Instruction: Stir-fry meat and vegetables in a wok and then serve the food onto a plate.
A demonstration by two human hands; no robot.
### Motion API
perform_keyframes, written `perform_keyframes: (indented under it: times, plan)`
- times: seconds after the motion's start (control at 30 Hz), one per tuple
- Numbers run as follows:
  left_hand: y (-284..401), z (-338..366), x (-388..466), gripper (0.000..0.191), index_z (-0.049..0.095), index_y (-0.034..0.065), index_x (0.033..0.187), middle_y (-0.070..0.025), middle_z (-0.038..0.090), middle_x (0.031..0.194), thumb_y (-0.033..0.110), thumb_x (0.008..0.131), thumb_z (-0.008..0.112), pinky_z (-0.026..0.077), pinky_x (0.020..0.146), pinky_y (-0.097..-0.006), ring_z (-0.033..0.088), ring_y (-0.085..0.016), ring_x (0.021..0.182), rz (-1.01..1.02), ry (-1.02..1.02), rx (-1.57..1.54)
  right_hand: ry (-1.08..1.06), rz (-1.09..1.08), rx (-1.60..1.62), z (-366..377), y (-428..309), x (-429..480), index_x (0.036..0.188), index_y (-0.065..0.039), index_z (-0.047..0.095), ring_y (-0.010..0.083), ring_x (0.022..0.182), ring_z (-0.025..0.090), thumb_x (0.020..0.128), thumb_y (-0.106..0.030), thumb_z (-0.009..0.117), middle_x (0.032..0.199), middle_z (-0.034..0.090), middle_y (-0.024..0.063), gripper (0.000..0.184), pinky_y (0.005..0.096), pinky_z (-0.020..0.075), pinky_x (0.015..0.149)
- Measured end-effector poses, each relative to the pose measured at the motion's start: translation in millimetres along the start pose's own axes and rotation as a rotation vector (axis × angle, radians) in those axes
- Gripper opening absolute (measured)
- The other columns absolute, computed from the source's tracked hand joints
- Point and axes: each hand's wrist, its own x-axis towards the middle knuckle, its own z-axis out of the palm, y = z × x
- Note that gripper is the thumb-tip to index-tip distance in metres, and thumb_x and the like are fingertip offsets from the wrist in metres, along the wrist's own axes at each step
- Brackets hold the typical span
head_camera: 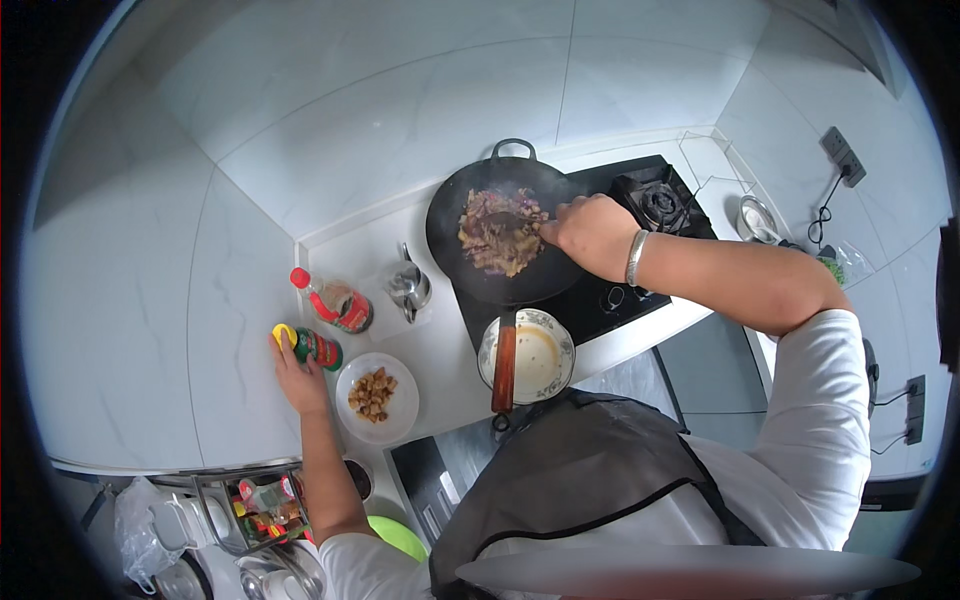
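My left hand [301, 381] is on a green and red seasoning canister [318, 349] with a yellow lid, its fingers at the lid and thumb along the side. Over the black wok [547, 277], my right hand [600, 232] grips a cooking utensil whose dark head [504, 222] is partly buried in the food. Browned pieces of food with purple bits [499, 251] lie in the wok, and faint steam rises. Near my left wrist, a white plate [405, 416] holds browned cubes of food [373, 395].
Under the wok's wooden handle [504, 367] sits a patterned enamel bowl [544, 360] with liquid residue. A red-capped bottle [341, 306] and a steel pot [409, 286] stand at the left. The black gas hob [600, 180] has another burner [660, 204] at right.
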Motion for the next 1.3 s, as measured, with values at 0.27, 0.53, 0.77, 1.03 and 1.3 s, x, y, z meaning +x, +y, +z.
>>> perform_keyframes:
  times: [0.27,0.53,0.77,1.03,1.3]
  plan:
    - [0,-1,0,0.072,0.036,0.0121,0.139,-0.0132,0.028,0.147,0.0,0.073,0.063,0.043,0.091,-0.0409,0.051,-0.036,0.106,-0.031,-0.019,0.011,-0.407,0.271,0.078,-22,57,19,0.085,-0.003,0.07,0.0317,0.085,0.066,0.071,-0.014,0.059,0.089,0.068,0.0172,0.021,0.0385,0.0518,0.072]
    - [-7,3,3,0.072,0.037,0.0101,0.138,-0.0142,0.028,0.147,0.0,0.072,0.064,0.042,0.092,-0.041,0.051,-0.036,0.107,0.036,0.026,0.059,-0.166,0.405,0.427,74,77,19,0.103,-0.007,0.061,0.0324,0.093,0.062,0.073,-0.018,0.061,0.094,0.066,0.0176,0.031,0.0403,0.0477,0.082]
    - [3,-4,1,0.072,0.037,0.0102,0.138,-0.0144,0.027,0.147,-0.001,0.072,0.064,0.041,0.094,-0.0404,0.049,-0.037,0.111,-0.051,-0.04,0.015,-0.018,0.086,0.278,8,72,0,0.097,-0.009,0.061,0.031,0.086,0.063,0.074,-0.016,0.064,0.084,0.066,0.0127,0.025,0.0417,0.0487,0.074]
    - [2,-6,2,0.072,0.037,0.0102,0.138,-0.014,0.027,0.147,-0.001,0.073,0.064,0.042,0.093,-0.0404,0.049,-0.037,0.111,-0.029,-0.049,0.031,-0.144,0.374,0.285,35,130,32,0.095,-0.008,0.065,0.0313,0.091,0.063,0.074,-0.024,0.065,0.092,0.067,0.0139,0.027,0.04,0.0483,0.08]
    - [12,-7,5,0.076,0.034,0.0113,0.139,-0.0171,0.026,0.147,-0.004,0.071,0.063,0.036,0.104,-0.0394,0.038,-0.036,0.128,-0.122,-0.093,-0.076,0.022,0.014,0.39,61,92,48,0.101,-0.008,0.059,0.0339,0.092,0.061,0.073,-0.005,0.057,0.09,0.064,0.0154,0.028,0.0417,0.0481,0.079]
